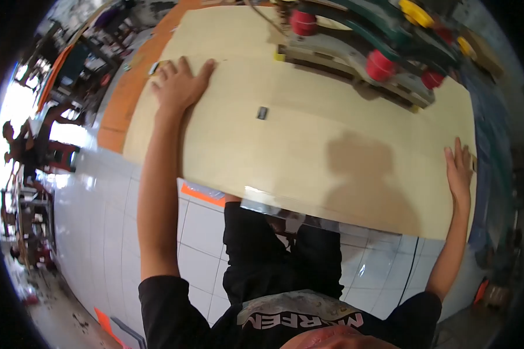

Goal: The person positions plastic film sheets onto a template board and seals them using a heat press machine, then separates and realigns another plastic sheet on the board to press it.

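My left hand (181, 84) lies flat on the left part of a large cream-coloured sheet (227, 139), fingers spread and nothing held. By its fingertips is a small dark and white object (153, 68), its kind too small to tell. Over at the sheet's right edge, my right hand (459, 168) rests with its fingers stretched out. A small dark rectangular piece (262, 113) sits on the sheet between the two hands, nearer the left one.
A green machine (361, 46) with red and yellow knobs stands across the sheet's far side. Orange tabletop (119, 110) shows at the left. Clear tape or film (262, 200) hangs at the near edge. A person (29, 142) sits in the left background.
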`<move>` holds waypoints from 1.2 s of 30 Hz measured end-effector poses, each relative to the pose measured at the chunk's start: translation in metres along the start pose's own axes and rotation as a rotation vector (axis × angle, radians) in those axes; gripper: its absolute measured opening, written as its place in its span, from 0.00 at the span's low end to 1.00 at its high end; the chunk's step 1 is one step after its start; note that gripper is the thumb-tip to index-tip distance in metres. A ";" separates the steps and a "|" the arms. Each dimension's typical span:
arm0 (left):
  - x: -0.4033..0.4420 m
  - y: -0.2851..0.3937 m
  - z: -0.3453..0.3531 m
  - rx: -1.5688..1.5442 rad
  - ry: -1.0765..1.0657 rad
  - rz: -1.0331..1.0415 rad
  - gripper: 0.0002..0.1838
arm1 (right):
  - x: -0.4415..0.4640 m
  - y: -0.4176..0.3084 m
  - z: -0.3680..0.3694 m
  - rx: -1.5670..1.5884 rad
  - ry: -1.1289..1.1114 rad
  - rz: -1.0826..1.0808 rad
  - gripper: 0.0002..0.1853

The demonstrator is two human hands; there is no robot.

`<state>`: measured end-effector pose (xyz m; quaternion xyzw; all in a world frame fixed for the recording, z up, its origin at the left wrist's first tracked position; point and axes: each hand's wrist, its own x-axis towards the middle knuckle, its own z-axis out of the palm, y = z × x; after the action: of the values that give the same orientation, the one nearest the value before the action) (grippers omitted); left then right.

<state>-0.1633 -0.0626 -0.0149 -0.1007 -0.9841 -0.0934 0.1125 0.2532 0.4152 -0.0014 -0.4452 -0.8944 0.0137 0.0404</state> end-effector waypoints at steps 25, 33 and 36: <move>0.005 0.013 -0.004 -0.018 -0.099 -0.076 0.46 | -0.002 -0.007 -0.003 0.012 -0.007 0.026 0.43; 0.003 0.015 -0.004 0.014 -0.085 -0.073 0.47 | -0.001 -0.005 -0.002 0.001 -0.001 0.019 0.42; 0.003 0.015 -0.004 0.002 -0.100 -0.072 0.50 | -0.002 -0.006 -0.004 0.000 -0.006 0.023 0.42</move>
<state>-0.1624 -0.0486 -0.0083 -0.0698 -0.9916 -0.0911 0.0597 0.2496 0.4102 0.0024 -0.4555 -0.8893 0.0156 0.0374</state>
